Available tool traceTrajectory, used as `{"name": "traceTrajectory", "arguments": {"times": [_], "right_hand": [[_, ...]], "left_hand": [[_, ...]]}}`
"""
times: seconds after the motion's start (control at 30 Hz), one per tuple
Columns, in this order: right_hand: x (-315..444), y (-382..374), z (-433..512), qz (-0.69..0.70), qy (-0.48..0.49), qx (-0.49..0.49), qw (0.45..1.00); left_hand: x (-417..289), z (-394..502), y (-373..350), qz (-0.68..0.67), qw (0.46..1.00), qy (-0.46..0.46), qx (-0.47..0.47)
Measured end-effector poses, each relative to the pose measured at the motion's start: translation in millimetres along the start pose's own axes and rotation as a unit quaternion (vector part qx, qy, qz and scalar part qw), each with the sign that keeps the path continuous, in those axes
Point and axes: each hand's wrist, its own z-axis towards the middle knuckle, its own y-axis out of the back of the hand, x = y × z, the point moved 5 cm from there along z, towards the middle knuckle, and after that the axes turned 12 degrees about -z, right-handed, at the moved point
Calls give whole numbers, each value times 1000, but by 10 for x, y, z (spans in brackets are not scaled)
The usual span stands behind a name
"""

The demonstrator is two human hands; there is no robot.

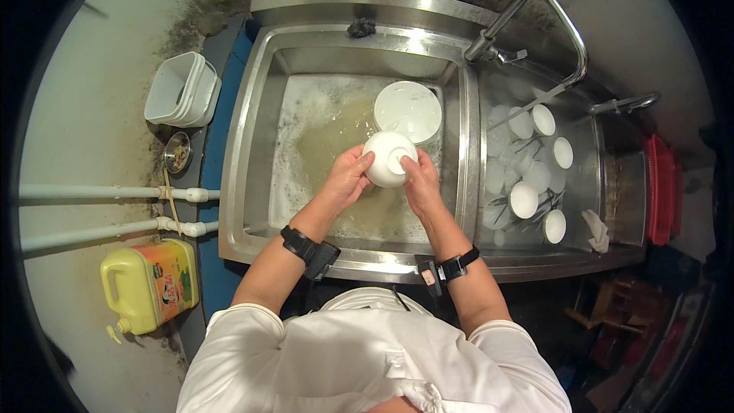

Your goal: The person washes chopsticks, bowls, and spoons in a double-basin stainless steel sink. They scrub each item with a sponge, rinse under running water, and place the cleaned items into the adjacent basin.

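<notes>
Both hands grip a white bowl (379,171), its foot ring turned up towards me, above the soapy water of the large steel sink basin (269,120). My left hand (348,175) holds its left side with the thumb on the outer wall. On the other side my right hand (421,176) has its thumb by the foot ring. Just beyond the bowl, a round white plate or lid (408,108) sits in the water at the basin's back right. The fingertips under the bowl are partly hidden.
A tap (576,40) runs into the right basin, where several white bowls (523,199) and dark chopsticks lie. A cloth (596,231) hangs near its front edge. A black scrubber (361,27) rests on the back ledge. Left stand white tubs (182,90) and a yellow detergent jug (150,281).
</notes>
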Motion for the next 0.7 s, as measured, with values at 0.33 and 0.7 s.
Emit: {"name": "traceTrajectory", "arguments": {"times": [0.33, 0.7], "right_hand": [[138, 74, -185, 75, -4, -6, 997], [15, 111, -77, 61, -2, -10, 998]], "left_hand": [[21, -57, -298, -77, 996, -22, 37], [81, 132, -39, -120, 991, 41, 35]]}}
